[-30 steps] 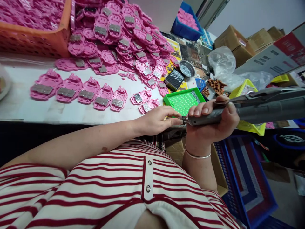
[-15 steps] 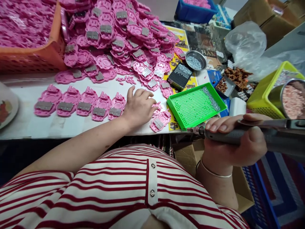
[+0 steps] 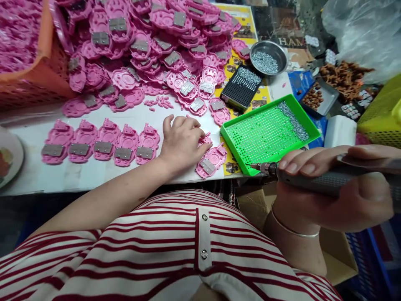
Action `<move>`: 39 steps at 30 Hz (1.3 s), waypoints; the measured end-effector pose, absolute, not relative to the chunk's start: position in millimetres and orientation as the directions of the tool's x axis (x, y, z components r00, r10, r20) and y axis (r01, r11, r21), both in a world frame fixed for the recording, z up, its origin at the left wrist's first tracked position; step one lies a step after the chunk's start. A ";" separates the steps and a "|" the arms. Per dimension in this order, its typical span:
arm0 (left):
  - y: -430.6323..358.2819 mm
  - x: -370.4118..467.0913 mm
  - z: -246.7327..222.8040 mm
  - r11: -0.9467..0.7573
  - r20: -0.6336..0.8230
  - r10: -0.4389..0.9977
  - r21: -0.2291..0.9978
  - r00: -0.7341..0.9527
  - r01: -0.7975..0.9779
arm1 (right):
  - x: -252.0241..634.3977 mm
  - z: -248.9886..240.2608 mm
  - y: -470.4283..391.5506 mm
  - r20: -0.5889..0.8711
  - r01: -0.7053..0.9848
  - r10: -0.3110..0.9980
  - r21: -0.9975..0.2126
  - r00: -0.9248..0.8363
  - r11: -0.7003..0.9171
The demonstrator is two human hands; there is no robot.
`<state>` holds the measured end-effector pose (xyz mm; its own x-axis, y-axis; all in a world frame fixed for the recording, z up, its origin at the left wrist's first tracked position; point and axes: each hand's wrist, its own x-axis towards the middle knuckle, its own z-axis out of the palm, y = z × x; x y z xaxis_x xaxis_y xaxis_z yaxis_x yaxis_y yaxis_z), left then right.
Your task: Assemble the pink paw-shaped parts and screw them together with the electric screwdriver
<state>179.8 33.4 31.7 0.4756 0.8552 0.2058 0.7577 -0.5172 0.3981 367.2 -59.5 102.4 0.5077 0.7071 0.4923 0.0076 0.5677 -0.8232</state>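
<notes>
My left hand (image 3: 182, 140) rests on the white tabletop, fingers bent around a pink plastic casing (image 3: 205, 138) that shows only in part between thumb and forefinger. Right beside it lies another pink casing with a grey metal plate (image 3: 207, 166). To the left, several like casings (image 3: 114, 138) stand in a row. My right hand (image 3: 332, 196) is wrapped around a grey electric screwdriver (image 3: 326, 180), held level with its bit pointing left. The bit is at the near edge of a green perforated tray (image 3: 260, 133), where small screws (image 3: 293, 121) lie along the right side.
A tall heap of pink casings (image 3: 175, 25) fills the back, beside an orange basket (image 3: 46, 46). Behind the green tray are a black perforated block (image 3: 239, 90) and a metal bowl of screws (image 3: 266, 60). Brown pieces (image 3: 344, 77) and a yellow basket (image 3: 380, 108) stand at right.
The view has shifted and come closer to the table. My right hand keeps the screwdriver, its bit now overlapping the tray's near edge. My left hand stays at the same casing.
</notes>
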 end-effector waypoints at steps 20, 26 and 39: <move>36.1 177.8 30.6 -0.487 0.242 0.873 0.364 0.424 0.794 | 364.5 105.1 -53.9 0.450 -0.002 0.753 -0.858 0.480 0.514; 34.9 176.3 24.9 -0.515 0.306 0.851 0.335 0.426 0.789 | 368.4 103.5 -52.6 0.469 0.005 0.755 -0.851 0.459 0.526; 34.8 176.6 20.5 -0.538 0.342 0.832 0.311 0.436 0.783 | 364.6 113.5 -42.8 0.562 0.071 0.747 -0.813 0.356 0.578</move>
